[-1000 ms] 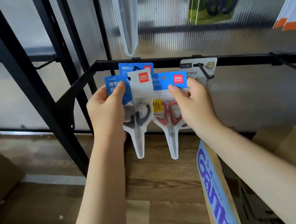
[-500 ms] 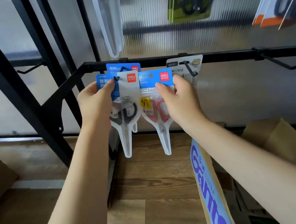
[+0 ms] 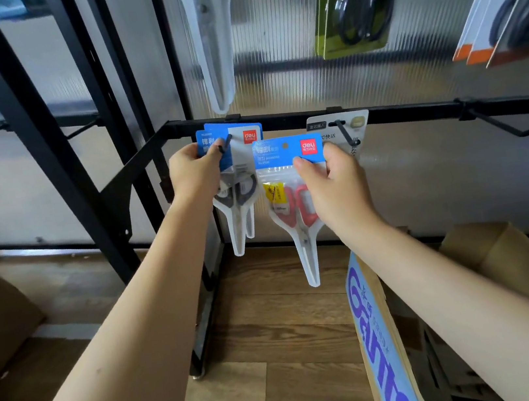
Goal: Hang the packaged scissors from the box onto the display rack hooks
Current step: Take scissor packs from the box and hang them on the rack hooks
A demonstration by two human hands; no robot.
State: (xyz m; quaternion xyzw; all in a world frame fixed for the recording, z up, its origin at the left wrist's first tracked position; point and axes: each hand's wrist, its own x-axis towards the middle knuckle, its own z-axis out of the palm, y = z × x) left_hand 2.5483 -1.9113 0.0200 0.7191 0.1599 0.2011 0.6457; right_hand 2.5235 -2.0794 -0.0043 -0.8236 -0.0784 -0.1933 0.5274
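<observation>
My left hand point(image 3: 192, 173) pinches the blue card top of a grey-handled scissors pack point(image 3: 233, 191), whose hang hole sits at the tip of a black hook point(image 3: 226, 142) on the rack bar point(image 3: 414, 109). Another blue-carded pack hangs right behind it. My right hand point(image 3: 332, 183) grips a red-handled scissors pack point(image 3: 292, 203) by its card, held free in the air just right of that hook. A grey-carded pack point(image 3: 355, 125) hangs on the neighbouring hook behind my right hand.
A bare black hook point(image 3: 502, 127) juts out at the right of the bar. Green, orange and clear scissors packs hang on the row above. An open cardboard box point(image 3: 512, 262) with a blue-lettered flap stands at lower right. Black rack uprights point(image 3: 42, 147) stand at left.
My left hand pushed the grey-handled pack up to the hook tip. My right hand drew the red-handled pack away to the right and slightly lower, so the two packs no longer overlap.
</observation>
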